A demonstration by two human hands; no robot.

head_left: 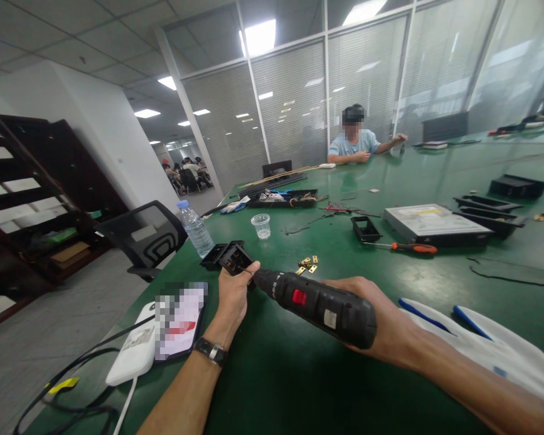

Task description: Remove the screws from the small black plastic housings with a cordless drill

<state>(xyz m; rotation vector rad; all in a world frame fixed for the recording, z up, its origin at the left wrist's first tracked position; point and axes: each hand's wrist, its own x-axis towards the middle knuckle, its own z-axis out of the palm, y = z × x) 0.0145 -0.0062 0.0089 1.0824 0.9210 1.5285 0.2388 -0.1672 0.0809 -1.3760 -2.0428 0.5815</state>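
Note:
My right hand is wrapped round a black power screwdriver with a red switch on top. The tool points left, and its thin bit reaches into a small black plastic housing. Gripped in my left hand, that housing is tilted, with its open side towards me; the thumb lies along its edge near the bit. Whether the bit sits on a screw is too small to tell. Right of the housing, several small brass plates lie loose on the green table.
A water bottle, a plastic cup, a phone and a white power strip stand or lie around me. Rightward are an orange screwdriver, a metal-topped box and white gloves. A person sits across the table.

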